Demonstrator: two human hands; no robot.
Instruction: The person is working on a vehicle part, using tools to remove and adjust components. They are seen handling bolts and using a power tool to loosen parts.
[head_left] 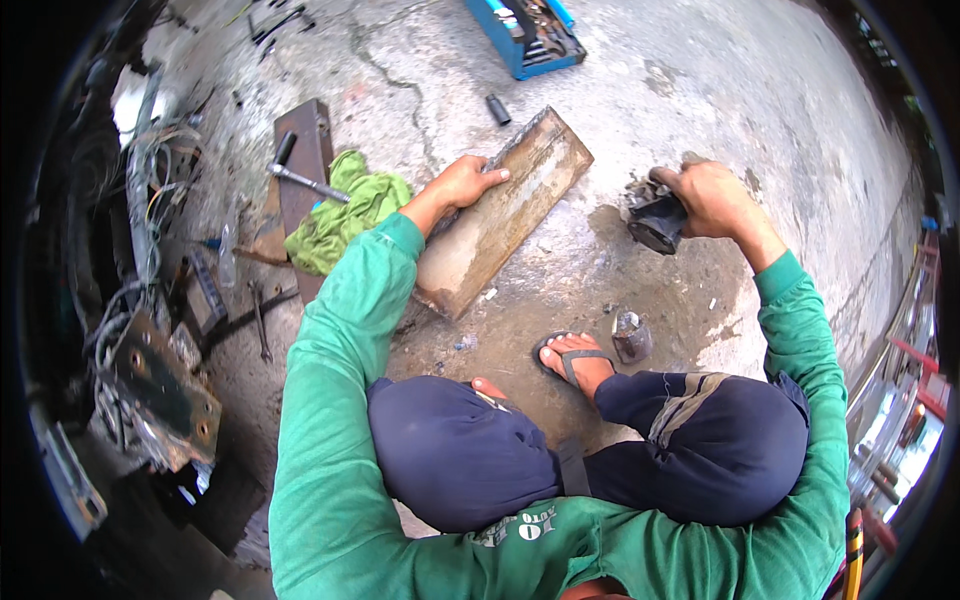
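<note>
My left hand (463,187) grips the far long edge of a worn, rectangular brown-and-grey block (505,215), its thumb lying on the upper face. The block slants across the concrete in front of me; whether it is wood or rusty metal I cannot tell. Off to the right, my right hand (712,200) is closed round a black, greasy mechanical part (658,222) with a rounded end. Fingers hide much of that part, and it is apart from the block. By my sandalled foot stands a small, dirty clear container (631,338) with dark contents.
Left of the block lie a green cloth (362,205), a ratchet wrench (310,182) and a dark steel beam (303,145). A black socket (498,110) and a blue toolbox (540,45) are farther off. A spanner (261,320) and greasy machinery (165,385) flank my left.
</note>
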